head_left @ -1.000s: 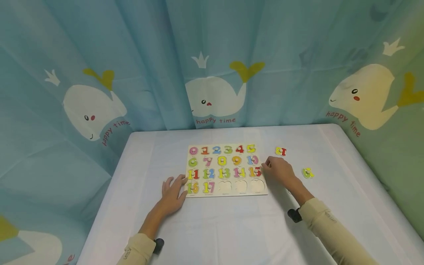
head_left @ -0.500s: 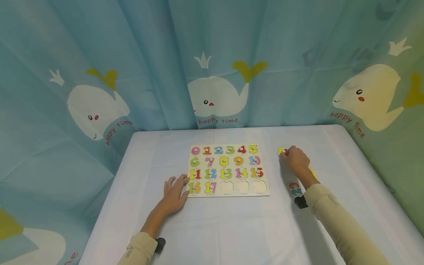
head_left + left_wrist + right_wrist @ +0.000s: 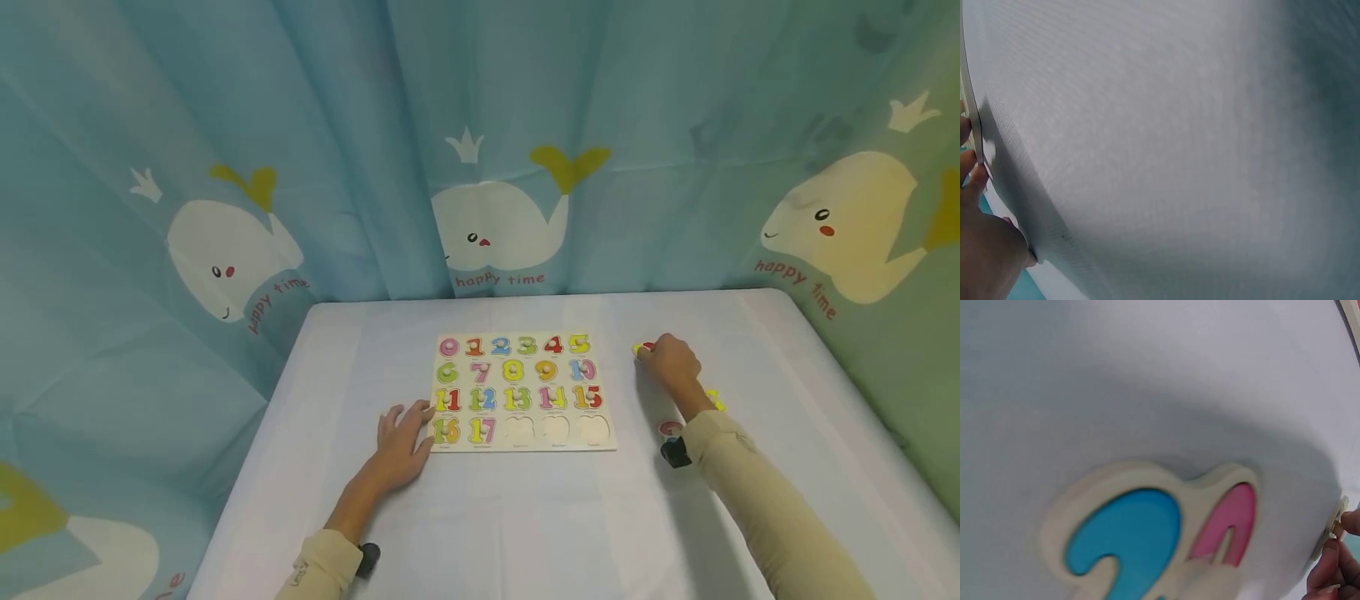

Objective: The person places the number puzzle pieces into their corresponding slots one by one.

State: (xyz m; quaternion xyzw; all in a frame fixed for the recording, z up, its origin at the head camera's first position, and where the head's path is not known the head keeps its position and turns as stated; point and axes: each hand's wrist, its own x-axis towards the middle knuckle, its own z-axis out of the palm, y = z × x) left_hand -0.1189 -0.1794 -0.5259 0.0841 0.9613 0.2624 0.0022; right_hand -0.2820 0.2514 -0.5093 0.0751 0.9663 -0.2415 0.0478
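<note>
Fingers (image 3: 1329,575) of the right hand (image 3: 670,360) pinch what looks like the yellow-red number piece (image 3: 642,348), right of centre on the desk (image 3: 525,517). The left hand (image 3: 401,435) lies relaxed, fingertips touching the puzzle board (image 3: 525,446) at its lower-left corner.

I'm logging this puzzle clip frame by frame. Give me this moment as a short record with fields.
left hand: rests open at the left edge of the board
right hand: pinches the piece on the table, right of the board
board: last three slots of the bottom row empty
other loose pieces: two near the right forearm, partly hidden
</note>
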